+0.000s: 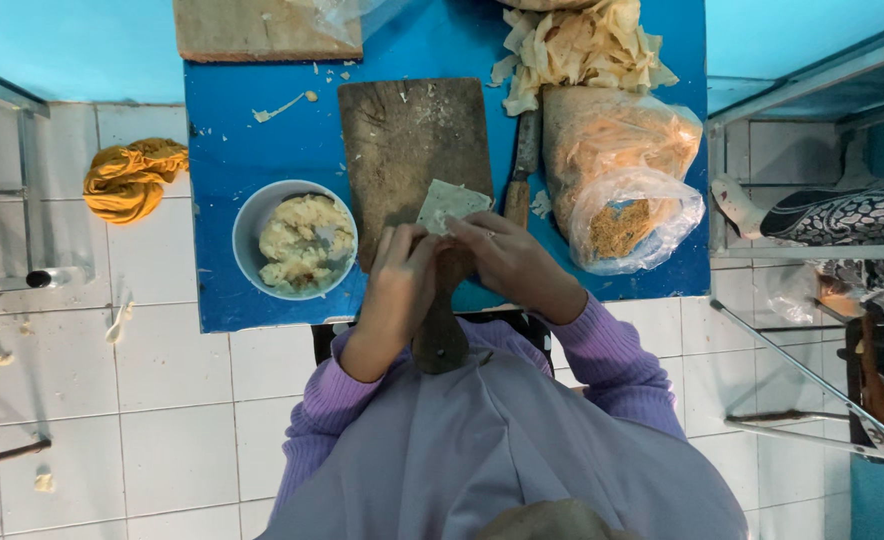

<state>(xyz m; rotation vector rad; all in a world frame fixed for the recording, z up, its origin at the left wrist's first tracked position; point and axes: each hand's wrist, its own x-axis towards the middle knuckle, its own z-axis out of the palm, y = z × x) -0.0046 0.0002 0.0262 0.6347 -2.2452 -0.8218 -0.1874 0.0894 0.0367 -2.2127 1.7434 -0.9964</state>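
Note:
Both my hands meet over the near end of a dark wooden cutting board (412,140) on a blue table (232,150). My left hand (402,275) and my right hand (502,260) together pinch a thin pale square wrapper (447,203), folding it between the fingers. A white bowl (252,215) of pale yellow filling (307,240) sits just left of my left hand. A knife (524,160) lies along the board's right edge.
A pile of pale wrapper strips (587,45) lies at the table's far right above a plastic bag of brownish crumbs (622,180). A second wooden board (262,30) sits far left. An orange cloth (132,178) lies on the tiled floor. Another person's patterned shoe (842,212) is at right.

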